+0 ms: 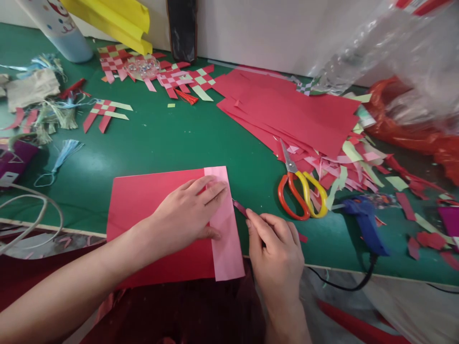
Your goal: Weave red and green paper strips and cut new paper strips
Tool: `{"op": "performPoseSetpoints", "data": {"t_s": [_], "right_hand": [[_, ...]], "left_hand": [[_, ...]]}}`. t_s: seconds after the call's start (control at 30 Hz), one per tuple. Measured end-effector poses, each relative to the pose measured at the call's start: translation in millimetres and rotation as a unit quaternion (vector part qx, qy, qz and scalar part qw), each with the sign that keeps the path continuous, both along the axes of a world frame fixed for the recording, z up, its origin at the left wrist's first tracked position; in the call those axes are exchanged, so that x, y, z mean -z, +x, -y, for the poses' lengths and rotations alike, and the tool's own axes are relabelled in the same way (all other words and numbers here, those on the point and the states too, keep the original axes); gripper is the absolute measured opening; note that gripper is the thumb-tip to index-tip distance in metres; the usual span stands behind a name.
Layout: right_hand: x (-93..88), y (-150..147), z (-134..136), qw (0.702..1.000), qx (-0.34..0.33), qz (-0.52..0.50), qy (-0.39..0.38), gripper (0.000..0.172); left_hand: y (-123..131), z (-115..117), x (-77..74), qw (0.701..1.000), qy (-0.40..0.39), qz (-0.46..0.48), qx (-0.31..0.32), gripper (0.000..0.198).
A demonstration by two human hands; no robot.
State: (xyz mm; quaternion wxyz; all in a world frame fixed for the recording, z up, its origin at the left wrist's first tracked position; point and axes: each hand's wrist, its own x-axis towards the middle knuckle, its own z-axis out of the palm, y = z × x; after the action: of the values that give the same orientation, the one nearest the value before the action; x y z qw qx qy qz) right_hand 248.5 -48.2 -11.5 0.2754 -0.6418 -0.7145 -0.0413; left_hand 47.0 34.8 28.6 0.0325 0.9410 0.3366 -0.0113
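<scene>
A large red sheet (136,205) lies on the green table near its front edge, with a pink strip (227,239) along its right side. My left hand (193,210) rests on both, fingers spread and lying flat over the strip. Just right of the strip, my right hand (276,248) grips a thin pinkish pen-like tool (239,207) between thumb and fingers, its tip close to the strip's right edge. Scissors (296,179) with one red and one yellow handle lie partly open to the right.
Stacked red sheets (287,105) and paper scraps (344,167) cover the back right. A blue glue gun (366,224) lies at the right. Woven paper pieces (179,76), tassels (62,155) and a bottle (66,33) are at the back and left.
</scene>
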Motion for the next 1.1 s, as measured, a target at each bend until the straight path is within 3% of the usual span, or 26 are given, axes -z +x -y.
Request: {"op": "performPoseSetpoints", "data": {"t_s": [0.17,0.3,0.37,0.63,0.87,1.1], "right_hand": [[-0.9,-1,0,1.000,-0.002,0.002,-0.005,0.023],[-3.2,-2,-1,1.000,-0.005,-0.001,-0.007,0.023],[-3.8,-2,-1,1.000,-0.002,-0.004,-0.011,0.023],[-4.6,0,2,1.000,-0.010,0.002,-0.003,0.022],[-2.9,-3,17,1.000,-0.018,-0.005,-0.003,0.022],[-1.2,-4,16,1.000,-0.014,-0.004,-0.005,0.024]], "left_hand": [[2,-8,-3.4,1.000,-0.005,-0.007,-0.005,0.093],[4,-20,-6.2,0.999,-0.023,-0.019,-0.028,0.056],[4,-25,-5.5,0.999,-0.030,-0.015,-0.034,0.047],[1,-25,-2.7,0.998,-0.039,-0.015,-0.036,0.076],[-4,-5,-2.3,0.998,-0.033,-0.020,-0.046,0.071],[-6,-7,-1.5,0.998,-0.042,-0.012,-0.048,0.074]]}}
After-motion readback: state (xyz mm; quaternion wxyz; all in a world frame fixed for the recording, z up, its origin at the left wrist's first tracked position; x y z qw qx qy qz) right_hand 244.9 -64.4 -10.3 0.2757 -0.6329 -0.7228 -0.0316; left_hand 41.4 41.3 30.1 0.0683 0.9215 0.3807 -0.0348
